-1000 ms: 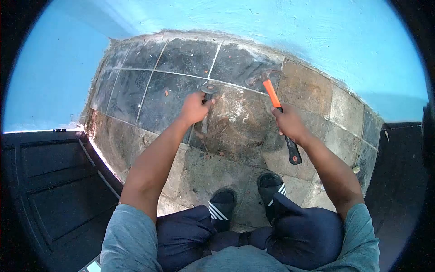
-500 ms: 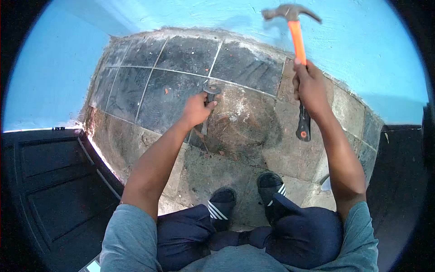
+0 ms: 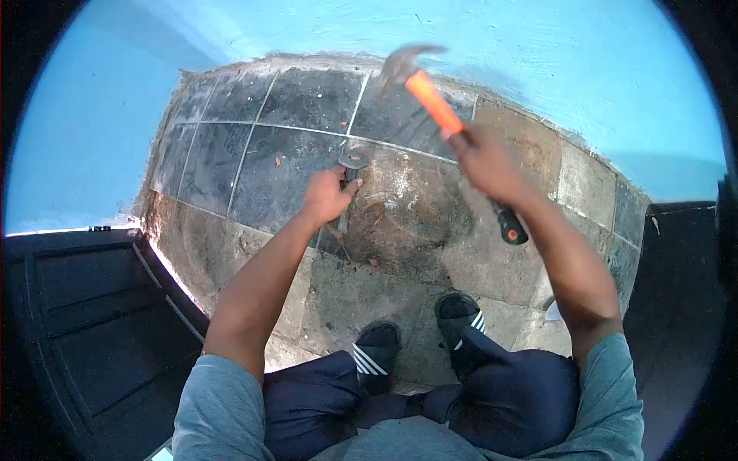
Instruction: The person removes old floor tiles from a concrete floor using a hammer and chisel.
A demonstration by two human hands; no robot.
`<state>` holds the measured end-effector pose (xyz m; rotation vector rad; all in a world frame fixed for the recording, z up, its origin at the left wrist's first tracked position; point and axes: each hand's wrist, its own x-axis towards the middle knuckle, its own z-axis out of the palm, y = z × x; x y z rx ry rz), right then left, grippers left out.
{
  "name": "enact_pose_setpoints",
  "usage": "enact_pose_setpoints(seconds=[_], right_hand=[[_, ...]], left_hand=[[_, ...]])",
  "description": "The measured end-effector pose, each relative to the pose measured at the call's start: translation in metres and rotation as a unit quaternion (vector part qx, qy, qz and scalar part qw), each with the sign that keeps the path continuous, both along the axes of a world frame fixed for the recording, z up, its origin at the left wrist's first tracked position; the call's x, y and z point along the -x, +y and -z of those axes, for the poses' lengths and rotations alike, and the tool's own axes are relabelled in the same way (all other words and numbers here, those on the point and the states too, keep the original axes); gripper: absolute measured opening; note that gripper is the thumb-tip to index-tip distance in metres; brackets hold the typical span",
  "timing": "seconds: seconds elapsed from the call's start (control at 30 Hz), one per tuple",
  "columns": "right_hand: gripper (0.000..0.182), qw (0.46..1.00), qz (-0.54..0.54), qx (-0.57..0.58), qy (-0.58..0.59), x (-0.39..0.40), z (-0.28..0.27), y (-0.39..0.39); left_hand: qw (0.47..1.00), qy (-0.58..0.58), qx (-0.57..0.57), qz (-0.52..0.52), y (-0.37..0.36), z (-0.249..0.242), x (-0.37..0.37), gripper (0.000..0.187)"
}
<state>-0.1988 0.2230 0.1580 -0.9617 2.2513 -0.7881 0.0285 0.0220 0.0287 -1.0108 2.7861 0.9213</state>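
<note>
Hammer (image 3: 436, 103) in right hand (image 3: 489, 166), chisel (image 3: 344, 220) in left hand (image 3: 326, 197), tiled floor (image 3: 309, 98) below.

Bright light washes the pale-blue painted wall (image 3: 538, 46); the dark panelled door (image 3: 115, 307) at left sits dim. Glare whitens the left edge of the grey-brown stone-tile floor (image 3: 400, 238). Motion blurs the orange-handled metal claw hammer (image 3: 434, 102). Fisheye distortion bows straight lines inside black corners.

We've got blue wall (image 3: 538, 46) across 12 o'clock, wrapping to 10 and 2. We see black panelling (image 3: 100, 323) at 8, a dark surface (image 3: 673, 284) between 3 and 4, plus 1 small white item (image 3: 553, 311) near 4, partly hidden.
</note>
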Motion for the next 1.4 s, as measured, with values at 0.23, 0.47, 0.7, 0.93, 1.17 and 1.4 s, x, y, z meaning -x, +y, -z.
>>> enact_pose_setpoints(seconds=[0.23, 0.47, 0.7, 0.93, 1.17, 1.4], right_hand=[[0.039, 0.979, 0.12, 0.155, 0.048, -0.007, 0.007, -0.012], [0.044, 0.998, -0.037, -0.043, -0.036, -0.021, 0.082, 0.015], [0.044, 0.986, 0.062, -0.024, -0.155, -0.006, 0.052, 0.038], [0.045, 0.985, 0.06, -0.035, -0.155, -0.006, 0.044, 0.037], [0.044, 0.987, 0.095, 0.034, -0.124, 0.005, 0.012, 0.019], [0.045, 0.987, 0.113, 0.102, 0.047, -0.016, 0.041, 0.009]], left_hand=[[1.0, -0.017, 0.007, -0.005, 0.002, -0.006, 0.002, 0.039], [0.999, 0.037, -0.02, 0.0, -0.001, 0.013, 0.002, 0.037], [1.0, 0.008, 0.008, 0.002, -0.003, 0.002, 0.01, 0.036], [0.999, -0.032, 0.007, 0.023, -0.015, 0.008, 0.007, 0.037], [0.999, 0.0, -0.014, 0.038, -0.008, 0.006, 0.006, 0.039], [0.998, 0.01, -0.023, 0.059, -0.006, 0.008, 0.005, 0.041]])
